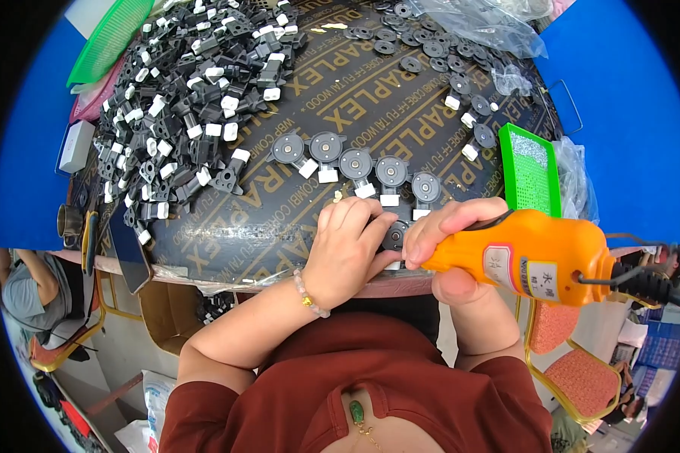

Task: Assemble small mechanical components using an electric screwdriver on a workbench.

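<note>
My right hand is wrapped round an orange corded electric screwdriver, which lies almost level. Its tip is hidden behind my fingers, close to a dark caster part at the table's near edge. My left hand closes its fingers on that caster part from the left and steadies it. Just beyond my hands stands a row of several similar dark parts with round grey discs and white ends.
A large heap of black parts with white ends covers the table's left side. Loose dark discs lie at the far right. A green tray of small screws stands right, beside clear plastic bags. The screwdriver's cord runs off right.
</note>
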Motion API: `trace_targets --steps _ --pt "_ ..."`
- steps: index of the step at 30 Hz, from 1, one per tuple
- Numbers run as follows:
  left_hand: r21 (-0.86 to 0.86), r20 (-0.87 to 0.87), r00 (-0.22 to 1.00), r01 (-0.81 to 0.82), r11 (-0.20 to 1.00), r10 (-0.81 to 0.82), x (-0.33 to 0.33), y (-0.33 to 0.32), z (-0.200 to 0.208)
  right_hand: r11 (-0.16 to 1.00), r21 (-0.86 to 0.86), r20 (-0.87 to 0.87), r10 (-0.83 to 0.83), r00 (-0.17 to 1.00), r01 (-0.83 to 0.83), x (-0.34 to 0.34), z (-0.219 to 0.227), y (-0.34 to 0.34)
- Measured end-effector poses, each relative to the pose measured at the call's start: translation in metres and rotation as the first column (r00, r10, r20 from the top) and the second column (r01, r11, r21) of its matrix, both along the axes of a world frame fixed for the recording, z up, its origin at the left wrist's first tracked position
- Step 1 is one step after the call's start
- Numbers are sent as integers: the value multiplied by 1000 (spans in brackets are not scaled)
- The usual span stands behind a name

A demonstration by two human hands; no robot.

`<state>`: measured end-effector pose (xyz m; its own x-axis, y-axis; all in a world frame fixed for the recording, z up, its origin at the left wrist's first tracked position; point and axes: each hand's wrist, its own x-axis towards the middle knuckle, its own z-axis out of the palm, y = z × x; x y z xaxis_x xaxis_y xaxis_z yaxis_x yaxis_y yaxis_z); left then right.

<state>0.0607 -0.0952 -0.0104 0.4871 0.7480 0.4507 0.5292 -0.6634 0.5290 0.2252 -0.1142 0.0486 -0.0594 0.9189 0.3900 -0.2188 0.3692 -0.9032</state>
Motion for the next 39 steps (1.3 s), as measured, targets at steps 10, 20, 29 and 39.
trace_targets --steps 10,20,29,39 --pt "18 -7 1000 -4 1000 4 -3 -3 1 994 84 -90 -57 994 65 33 1 15" --pt "211 -298 920 -197 957 255 -64 67 36 532 845 462 -778 426 55 74 14 -30" --pt "210 -467 884 134 968 -21 -50 96 5 985 175 984 -175 15 -6 3 -38 43" --pt "95 -165 979 -104 990 118 -95 40 33 977 205 925 -215 313 64 7 -43 53"
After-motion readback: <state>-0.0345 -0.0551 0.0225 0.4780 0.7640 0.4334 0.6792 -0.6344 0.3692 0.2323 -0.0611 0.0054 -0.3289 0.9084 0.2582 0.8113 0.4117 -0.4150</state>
